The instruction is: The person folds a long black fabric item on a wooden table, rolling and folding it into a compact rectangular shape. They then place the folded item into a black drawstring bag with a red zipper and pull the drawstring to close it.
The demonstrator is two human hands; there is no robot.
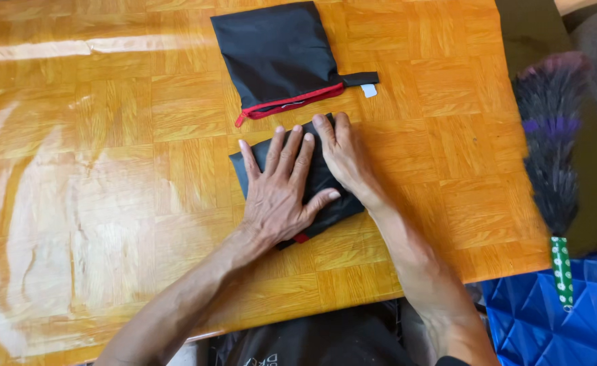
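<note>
Head view, looking down on a wooden parquet tabletop [108, 169]. Folded black fabric [339, 203] lies near the tabletop's near edge, mid-frame. Its long axis runs diagonally, from upper left, near the left fingertips, to lower right. A small red edge shows at its near lower corner, just below the left wrist.

Left hand [281, 186]: palm down, flat on the fabric, fingers spread and extended away from the person, thumb stretched toward the right across the cloth. Forearm enters from lower left. Grip released; nothing is clasped, the hand only presses.

Right hand [342, 152]: also palm down, fingers held together and pointing away from the person, fingertips at the far edge of the fabric. It lies just beside the left hand, touching or slightly overlapping its fingers. Forearm enters from lower right. Grip released, pressing flat.

Beyond the hands, just apart from the fabric, lies a black pouch [274, 51] with a red zipper [291, 103] along its near edge; the zipper runs diagonally, rising to the right. A dark feather duster [552, 135] lies off the tabletop's right side, its handle above a blue bin [535, 318].
</note>
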